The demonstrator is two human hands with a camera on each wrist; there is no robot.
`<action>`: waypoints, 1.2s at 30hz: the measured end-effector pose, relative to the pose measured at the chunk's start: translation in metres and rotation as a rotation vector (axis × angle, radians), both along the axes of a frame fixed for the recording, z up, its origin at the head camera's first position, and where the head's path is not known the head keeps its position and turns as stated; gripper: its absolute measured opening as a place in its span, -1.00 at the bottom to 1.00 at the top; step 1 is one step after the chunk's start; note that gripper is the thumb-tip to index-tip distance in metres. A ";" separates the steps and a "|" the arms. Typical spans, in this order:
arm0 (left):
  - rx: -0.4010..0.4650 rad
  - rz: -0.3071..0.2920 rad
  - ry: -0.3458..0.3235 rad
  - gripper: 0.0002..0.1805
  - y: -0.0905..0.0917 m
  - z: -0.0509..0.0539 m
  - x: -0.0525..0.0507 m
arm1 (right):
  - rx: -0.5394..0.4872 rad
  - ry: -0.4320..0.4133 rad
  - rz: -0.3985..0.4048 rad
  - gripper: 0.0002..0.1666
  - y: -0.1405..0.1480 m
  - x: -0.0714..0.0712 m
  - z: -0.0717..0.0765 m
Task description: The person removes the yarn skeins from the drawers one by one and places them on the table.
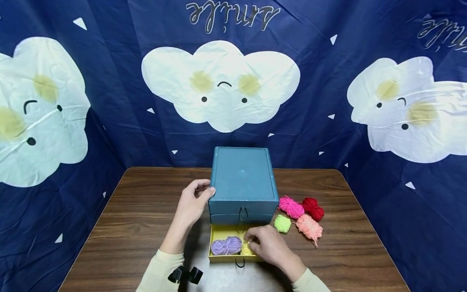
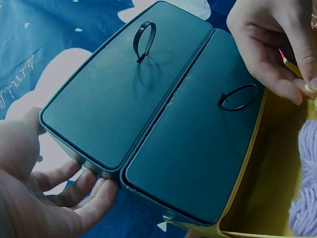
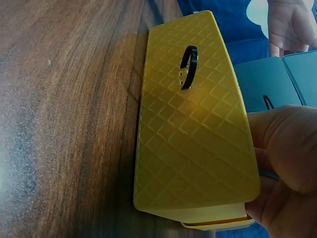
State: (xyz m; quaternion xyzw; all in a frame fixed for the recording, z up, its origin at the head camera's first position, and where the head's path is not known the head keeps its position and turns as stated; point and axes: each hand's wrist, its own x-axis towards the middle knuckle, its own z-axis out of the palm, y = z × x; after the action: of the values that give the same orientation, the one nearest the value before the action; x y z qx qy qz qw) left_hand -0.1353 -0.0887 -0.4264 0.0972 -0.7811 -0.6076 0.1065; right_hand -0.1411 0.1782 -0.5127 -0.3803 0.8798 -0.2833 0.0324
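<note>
A blue box of drawers stands on the table, its lowest yellow drawer pulled out. My left hand rests against the box's left side, and in the left wrist view its fingers touch that side. Inside the drawer lies a purple yarn skein, with a small yellow yarn ball to its right. My right hand reaches in over the drawer's right part and pinches the yellow yarn ball between thumb and fingers. The right wrist view shows the drawer's yellow front; the yarn is hidden there.
Right of the box lie several yarn balls: pink, dark red, lime green and salmon. Black loop handles stick out from the drawer fronts. A blue cloth with clouds hangs behind the wooden table.
</note>
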 end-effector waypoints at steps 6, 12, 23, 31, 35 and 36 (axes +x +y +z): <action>0.000 -0.001 -0.001 -0.59 0.000 0.000 -0.001 | -0.047 0.050 -0.017 -0.80 0.004 0.002 0.004; 0.020 0.000 -0.008 -0.59 0.000 0.000 0.000 | -0.081 0.075 -0.049 -0.81 0.008 0.004 0.012; 0.006 0.003 -0.013 -0.57 0.001 0.001 0.002 | -0.217 0.085 -0.096 -0.79 0.014 0.006 0.033; 0.008 0.000 -0.013 -0.56 0.000 0.000 0.002 | -0.291 0.185 -0.115 -0.75 0.026 0.007 0.047; 0.009 0.002 -0.015 -0.58 0.001 0.002 0.002 | -0.312 0.204 -0.140 -0.73 0.034 0.006 0.052; 0.011 0.003 -0.017 -0.59 0.001 0.002 0.001 | -0.319 0.209 -0.145 -0.72 0.036 0.005 0.052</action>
State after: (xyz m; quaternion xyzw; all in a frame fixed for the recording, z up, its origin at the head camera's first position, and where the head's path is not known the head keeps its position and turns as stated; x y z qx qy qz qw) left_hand -0.1339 -0.0878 -0.4240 0.1039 -0.7784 -0.6109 0.1003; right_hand -0.1357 0.2147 -0.4606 -0.3438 0.8474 -0.3795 -0.1402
